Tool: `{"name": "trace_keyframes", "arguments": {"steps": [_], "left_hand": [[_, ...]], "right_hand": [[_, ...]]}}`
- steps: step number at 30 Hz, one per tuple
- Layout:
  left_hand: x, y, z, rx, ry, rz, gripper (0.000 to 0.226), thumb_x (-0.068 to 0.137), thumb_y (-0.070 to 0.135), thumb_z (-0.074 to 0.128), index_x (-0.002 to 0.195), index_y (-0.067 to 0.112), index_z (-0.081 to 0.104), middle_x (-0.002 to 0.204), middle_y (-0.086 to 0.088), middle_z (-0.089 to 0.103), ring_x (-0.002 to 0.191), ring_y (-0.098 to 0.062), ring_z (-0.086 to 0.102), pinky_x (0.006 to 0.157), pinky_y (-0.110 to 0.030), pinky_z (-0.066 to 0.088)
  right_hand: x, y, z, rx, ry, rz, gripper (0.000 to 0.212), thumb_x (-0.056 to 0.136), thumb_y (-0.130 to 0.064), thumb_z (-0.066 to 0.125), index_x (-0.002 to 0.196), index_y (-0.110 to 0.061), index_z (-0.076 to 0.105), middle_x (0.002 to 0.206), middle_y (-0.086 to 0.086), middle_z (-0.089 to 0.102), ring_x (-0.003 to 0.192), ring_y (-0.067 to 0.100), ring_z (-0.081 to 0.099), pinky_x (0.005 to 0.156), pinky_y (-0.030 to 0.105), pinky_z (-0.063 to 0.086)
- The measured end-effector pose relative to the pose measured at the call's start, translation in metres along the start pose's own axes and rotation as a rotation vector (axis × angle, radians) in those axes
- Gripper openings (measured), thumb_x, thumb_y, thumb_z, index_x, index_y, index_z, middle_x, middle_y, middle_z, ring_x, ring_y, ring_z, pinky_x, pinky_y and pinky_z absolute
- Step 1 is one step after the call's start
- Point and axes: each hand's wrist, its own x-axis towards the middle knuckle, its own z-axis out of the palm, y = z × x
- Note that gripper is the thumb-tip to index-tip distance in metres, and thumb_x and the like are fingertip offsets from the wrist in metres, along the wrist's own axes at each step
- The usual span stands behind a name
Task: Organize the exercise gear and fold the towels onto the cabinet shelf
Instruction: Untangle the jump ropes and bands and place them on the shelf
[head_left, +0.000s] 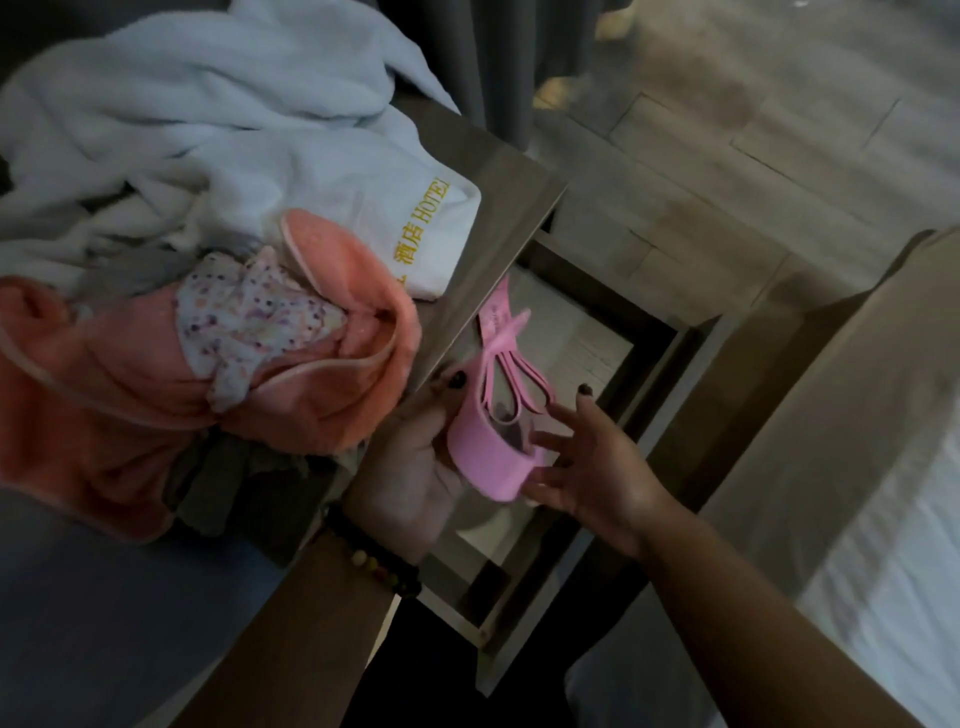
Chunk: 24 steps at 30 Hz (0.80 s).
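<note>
The left hand (415, 457) grips the bundled pink resistance bands (493, 410) beyond the cabinet top's (498, 208) edge, probably for transfer to a shelf below. The right hand (592, 457), fingers spread, steadies the loops. Unfolded towels (208, 145) lie heaped on top.

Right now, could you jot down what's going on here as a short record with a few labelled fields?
Left hand: holds the pink resistance bands from the left side
Right hand: fingers spread, touching the bands' right side
Bands position: above the open cabinet compartment
White towel: unfolded heap on the cabinet top, gold HOTEL lettering
Orange towel: crumpled, nearer the person
Spotted cloth: lying on the orange towel
Towels folded: none yet
</note>
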Motion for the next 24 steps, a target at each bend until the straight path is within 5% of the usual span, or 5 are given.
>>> {"name": "trace_keyframes", "arguments": {"steps": [3, 7, 10, 14, 24], "left_hand": [[-0.001, -0.013, 0.001, 0.301, 0.102, 0.001, 0.045, 0.079, 0.025, 0.071, 0.117, 0.003, 0.063, 0.124, -0.024, 0.06, 0.11, -0.045, 0.058, 0.094, -0.059, 0.048], [-0.004, -0.02, 0.008, 0.774, 0.179, 0.175, 0.007, 0.087, 0.014, 0.066, 0.091, 0.019, 0.07, 0.087, 0.005, 0.073, 0.081, -0.009, 0.068, 0.064, -0.025, 0.055], [-0.006, -0.024, 0.01, 1.068, 0.155, 0.225, 0.014, 0.088, 0.013, 0.065, 0.088, 0.027, 0.066, 0.089, 0.011, 0.069, 0.084, -0.006, 0.065, 0.072, -0.026, 0.054], [0.004, -0.026, 0.002, 1.233, 0.107, 0.199, 0.013, 0.088, 0.017, 0.064, 0.086, 0.029, 0.067, 0.09, 0.017, 0.065, 0.081, 0.006, 0.058, 0.069, -0.015, 0.046], [0.137, -0.071, -0.068, 1.442, 0.443, 0.121, 0.033, 0.086, 0.023, 0.06, 0.118, 0.013, 0.056, 0.116, -0.007, 0.064, 0.107, -0.029, 0.06, 0.087, -0.036, 0.05]], "right_hand": [[-0.002, 0.004, 0.004, 0.249, -0.035, 0.036, 0.053, 0.091, -0.061, 0.036, 0.117, -0.019, 0.056, 0.121, 0.018, 0.059, 0.102, 0.036, 0.064, 0.081, 0.046, 0.055], [-0.002, 0.005, 0.01, 0.408, 0.027, -0.097, 0.058, 0.092, -0.053, 0.042, 0.122, -0.006, 0.058, 0.106, 0.013, 0.065, 0.089, 0.025, 0.064, 0.075, 0.035, 0.052], [-0.002, 0.0, 0.0, 0.301, 0.045, -0.191, 0.036, 0.092, -0.024, 0.057, 0.122, -0.005, 0.056, 0.119, 0.015, 0.063, 0.099, 0.028, 0.064, 0.079, 0.037, 0.054], [-0.009, -0.005, -0.013, 0.213, 0.227, -0.224, 0.059, 0.077, 0.01, 0.064, 0.128, -0.016, 0.051, 0.119, 0.009, 0.062, 0.095, 0.024, 0.071, 0.069, 0.029, 0.057], [-0.023, -0.001, -0.035, 0.083, 0.393, -0.46, 0.051, 0.084, 0.008, 0.055, 0.124, -0.023, 0.058, 0.117, -0.001, 0.062, 0.103, 0.022, 0.066, 0.08, 0.034, 0.056]]}}
